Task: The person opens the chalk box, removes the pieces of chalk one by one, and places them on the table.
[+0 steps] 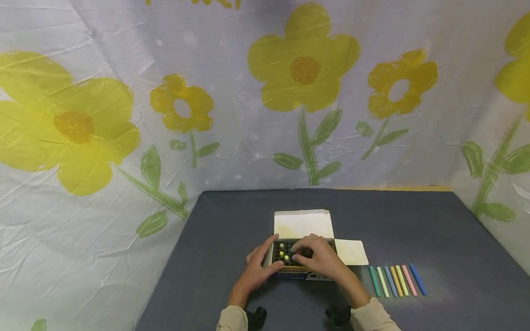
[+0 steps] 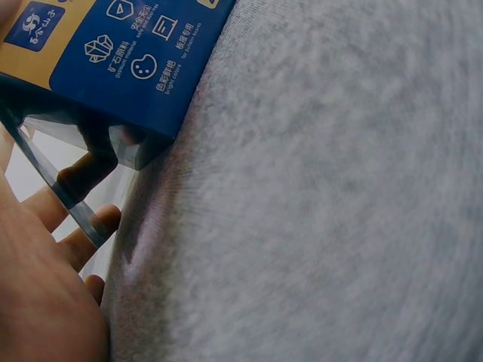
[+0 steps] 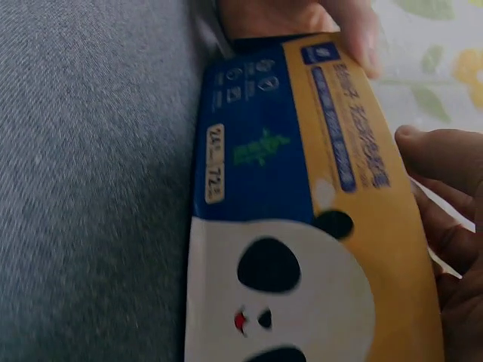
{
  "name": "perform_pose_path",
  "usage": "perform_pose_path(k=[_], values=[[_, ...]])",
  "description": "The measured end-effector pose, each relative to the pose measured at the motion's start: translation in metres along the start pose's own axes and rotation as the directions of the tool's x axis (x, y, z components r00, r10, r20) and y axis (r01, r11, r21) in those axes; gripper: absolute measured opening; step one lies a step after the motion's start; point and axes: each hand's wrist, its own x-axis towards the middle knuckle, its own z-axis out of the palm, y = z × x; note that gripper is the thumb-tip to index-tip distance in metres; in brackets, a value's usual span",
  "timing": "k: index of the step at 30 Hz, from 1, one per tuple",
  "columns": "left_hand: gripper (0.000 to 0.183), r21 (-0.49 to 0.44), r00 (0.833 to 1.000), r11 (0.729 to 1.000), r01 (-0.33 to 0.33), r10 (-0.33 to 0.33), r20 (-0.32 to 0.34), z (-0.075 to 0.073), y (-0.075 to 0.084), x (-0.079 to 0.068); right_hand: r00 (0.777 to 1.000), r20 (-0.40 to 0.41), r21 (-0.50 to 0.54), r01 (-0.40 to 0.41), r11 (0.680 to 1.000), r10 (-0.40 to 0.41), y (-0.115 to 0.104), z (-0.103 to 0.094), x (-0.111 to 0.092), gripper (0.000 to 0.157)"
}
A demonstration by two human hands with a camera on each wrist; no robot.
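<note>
A chalk box (image 1: 304, 271) with a panda printed on its front (image 3: 332, 279) stands with its lid folded back. Inside, a dark holder has rows of holes, and a few yellow-green chalks (image 1: 281, 253) stand upright at its left. My left hand (image 1: 257, 266) grips the box's left end, thumb on the front rim and fingers around the side. My right hand (image 1: 316, 253) is over the holder, thumb and forefinger bent close together just right of the upright chalks. I cannot tell whether a chalk is between them.
Right of the box, several coloured chalks (image 1: 393, 280) lie side by side on the dark table (image 1: 232, 220). The white lid (image 1: 304, 223) extends behind the box and a white side flap (image 1: 351, 252) sticks out rightward. A flower-printed cloth (image 1: 244, 151) hangs behind the table.
</note>
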Motion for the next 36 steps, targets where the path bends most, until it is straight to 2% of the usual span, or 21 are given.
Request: perform_pose_path(k=[7, 19, 24, 30, 36], values=[[0.073, -0.003, 1.0, 1.0, -0.001, 0.001, -0.004, 0.001, 0.001, 0.001, 0.999, 0.039, -0.062, 0.04, 0.997, -0.037, -0.001, 0.009, 0.009, 0.014], [0.073, 0.012, 1.0, 1.0, 0.007, -0.007, -0.011, 0.0, -0.004, 0.002, 0.995, 0.101, -0.134, 0.018, 0.991, -0.004, -0.01, 0.008, 0.017, 0.013], [0.073, 0.027, 1.0, 1.0, 0.011, -0.011, -0.018, 0.002, -0.006, 0.001, 0.992, 0.124, -0.11, 0.012, 0.994, 0.002, -0.01, 0.009, 0.017, 0.013], [0.072, 0.016, 1.0, 1.0, 0.025, -0.025, -0.018, 0.003, -0.006, 0.001, 0.996, 0.09, -0.062, 0.03, 0.998, -0.025, -0.008, 0.012, 0.015, 0.012], [0.072, 0.011, 0.999, 1.0, 0.029, -0.029, -0.015, 0.002, -0.005, 0.001, 0.995, 0.096, 0.014, -0.02, 1.0, 0.019, -0.007, 0.012, 0.014, 0.013]])
